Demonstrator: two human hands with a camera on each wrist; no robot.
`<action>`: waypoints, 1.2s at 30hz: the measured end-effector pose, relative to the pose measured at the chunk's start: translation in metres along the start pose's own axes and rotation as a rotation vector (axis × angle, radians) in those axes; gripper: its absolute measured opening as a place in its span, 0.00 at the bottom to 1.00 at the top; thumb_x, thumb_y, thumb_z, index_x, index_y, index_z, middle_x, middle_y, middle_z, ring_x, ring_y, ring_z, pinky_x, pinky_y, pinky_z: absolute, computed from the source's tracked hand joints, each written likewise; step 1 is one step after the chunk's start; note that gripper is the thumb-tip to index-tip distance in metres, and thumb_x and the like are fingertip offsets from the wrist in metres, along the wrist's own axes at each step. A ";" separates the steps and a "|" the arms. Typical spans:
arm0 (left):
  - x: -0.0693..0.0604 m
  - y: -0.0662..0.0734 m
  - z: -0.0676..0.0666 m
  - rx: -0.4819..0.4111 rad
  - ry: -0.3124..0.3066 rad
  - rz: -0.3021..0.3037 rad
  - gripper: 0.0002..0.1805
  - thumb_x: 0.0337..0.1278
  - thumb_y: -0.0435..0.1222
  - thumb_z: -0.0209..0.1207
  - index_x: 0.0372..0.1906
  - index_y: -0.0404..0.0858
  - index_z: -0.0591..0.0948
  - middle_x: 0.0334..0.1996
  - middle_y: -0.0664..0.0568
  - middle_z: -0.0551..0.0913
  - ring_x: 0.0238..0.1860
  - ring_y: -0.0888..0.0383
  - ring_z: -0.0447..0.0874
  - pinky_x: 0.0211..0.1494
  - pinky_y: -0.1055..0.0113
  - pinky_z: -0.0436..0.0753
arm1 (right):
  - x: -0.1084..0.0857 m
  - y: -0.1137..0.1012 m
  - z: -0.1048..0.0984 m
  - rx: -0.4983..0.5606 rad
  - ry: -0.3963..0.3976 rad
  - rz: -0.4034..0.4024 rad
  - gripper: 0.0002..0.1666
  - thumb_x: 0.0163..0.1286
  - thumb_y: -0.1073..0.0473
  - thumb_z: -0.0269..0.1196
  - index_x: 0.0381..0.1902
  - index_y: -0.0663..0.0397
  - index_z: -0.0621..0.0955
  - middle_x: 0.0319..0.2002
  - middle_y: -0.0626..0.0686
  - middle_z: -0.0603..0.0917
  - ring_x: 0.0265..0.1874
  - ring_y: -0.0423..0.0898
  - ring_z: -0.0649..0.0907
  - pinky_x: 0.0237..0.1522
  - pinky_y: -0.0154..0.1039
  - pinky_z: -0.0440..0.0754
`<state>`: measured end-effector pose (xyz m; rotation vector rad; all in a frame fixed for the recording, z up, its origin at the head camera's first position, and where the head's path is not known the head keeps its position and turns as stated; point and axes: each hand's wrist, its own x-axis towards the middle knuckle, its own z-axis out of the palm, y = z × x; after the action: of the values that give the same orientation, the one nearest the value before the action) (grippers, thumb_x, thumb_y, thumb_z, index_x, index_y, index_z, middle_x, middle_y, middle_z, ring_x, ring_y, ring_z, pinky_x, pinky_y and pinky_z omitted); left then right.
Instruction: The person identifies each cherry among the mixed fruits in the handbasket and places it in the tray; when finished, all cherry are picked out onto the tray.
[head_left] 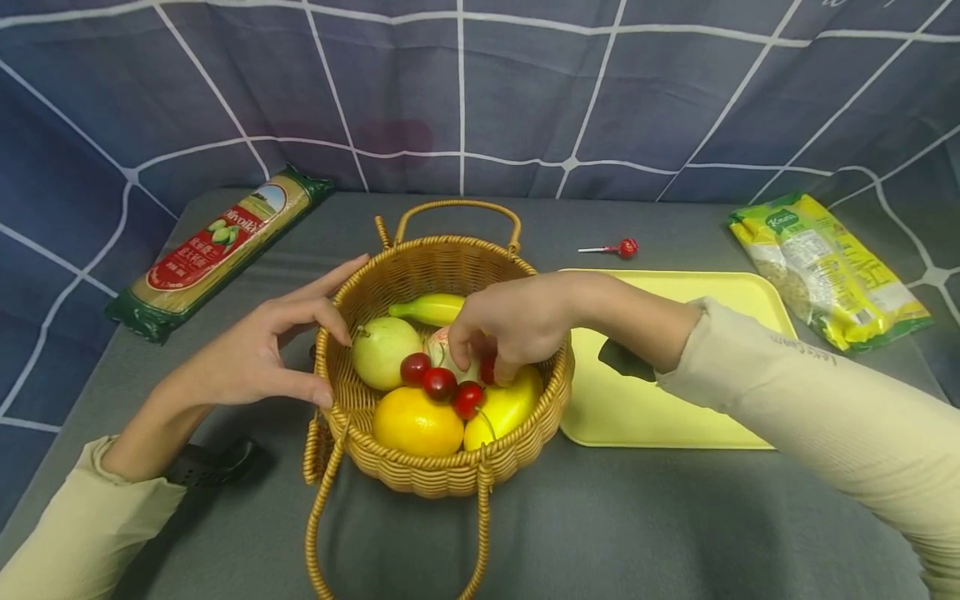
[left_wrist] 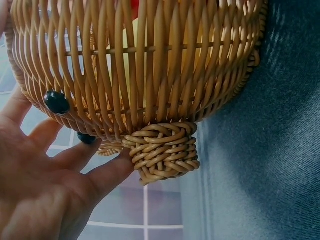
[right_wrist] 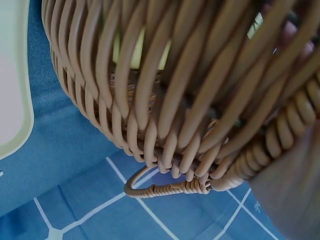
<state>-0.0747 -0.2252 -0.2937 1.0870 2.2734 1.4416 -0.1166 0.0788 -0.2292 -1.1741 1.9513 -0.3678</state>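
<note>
A round wicker basket (head_left: 450, 475) holds a yellow-green pear (head_left: 386, 354), a banana (head_left: 427, 309), an orange (head_left: 418, 422), a lemon-like yellow fruit (head_left: 506, 410), a partly covered pale pinkish fruit (head_left: 441, 346) and several red cherries (head_left: 439, 383). My left hand (head_left: 273, 354) grips the basket's left rim, fingers over the edge and thumb near the front. In the left wrist view its fingers reach behind the wicker wall. Down inside the basket, my right hand (head_left: 517, 325) has its fingers bent, with a dark red cherry (head_left: 488, 370) between fingers and thumb. The right wrist view shows mostly wicker.
To the right lies a yellow tray (head_left: 675, 417), partly under my right forearm. A red lollipop (head_left: 627, 247) is behind it. A yellow-green food packet (head_left: 825, 271) lies far right, a spaghetti packet (head_left: 217, 250) far left. One basket handle (head_left: 315, 533) hangs toward me.
</note>
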 end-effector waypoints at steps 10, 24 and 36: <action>0.000 -0.001 -0.001 -0.013 0.004 0.009 0.25 0.31 0.25 0.76 0.42 0.37 0.80 0.78 0.49 0.50 0.76 0.45 0.48 0.67 0.70 0.64 | 0.003 -0.001 0.005 -0.111 0.001 0.063 0.17 0.53 0.73 0.67 0.40 0.52 0.83 0.32 0.45 0.83 0.34 0.46 0.78 0.42 0.39 0.76; -0.001 -0.001 -0.001 0.003 -0.002 -0.006 0.26 0.30 0.25 0.77 0.42 0.38 0.80 0.78 0.50 0.50 0.76 0.46 0.48 0.68 0.70 0.64 | -0.018 -0.006 0.009 -0.133 0.164 -0.040 0.08 0.59 0.66 0.65 0.27 0.46 0.80 0.21 0.43 0.70 0.26 0.41 0.69 0.32 0.37 0.67; 0.000 -0.001 -0.001 0.009 0.001 -0.012 0.26 0.31 0.28 0.78 0.42 0.38 0.80 0.78 0.50 0.50 0.76 0.46 0.48 0.68 0.70 0.63 | -0.071 0.001 0.025 0.059 0.538 -0.155 0.14 0.64 0.59 0.70 0.47 0.43 0.82 0.41 0.37 0.80 0.41 0.36 0.79 0.45 0.38 0.80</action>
<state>-0.0753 -0.2261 -0.2944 1.0745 2.2854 1.4284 -0.0816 0.1429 -0.2104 -1.2824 2.2830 -0.8925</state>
